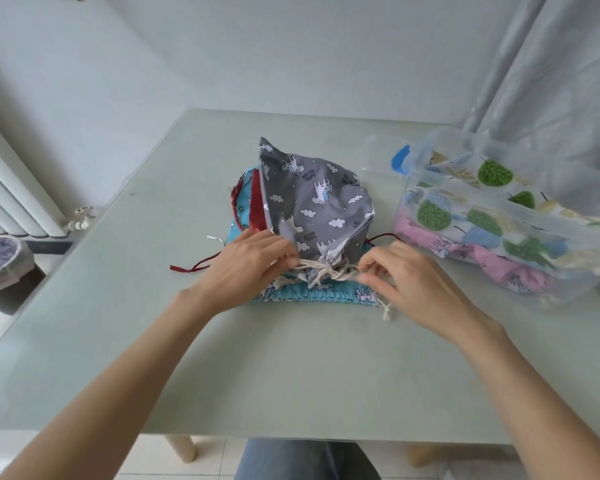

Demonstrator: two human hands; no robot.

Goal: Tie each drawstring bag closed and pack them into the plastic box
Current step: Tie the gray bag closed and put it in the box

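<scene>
Two hands work mid-frame: our left hand (253, 261) and right hand (400, 277) each pinch the cord (326, 271) at the grey bag (321, 202)'s cinched neck between them, while the plastic box (499, 216) waits at right, nearer our right hand.

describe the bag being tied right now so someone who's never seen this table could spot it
On the pale green table, look at the pile of fabric bags in the middle, left of the clear plastic box. The top one is the grey unicorn bag, its neck cinched with beige twine pulled by the left hand and right hand. Only it is grey with white clouds; those beneath are teal and red.
</scene>
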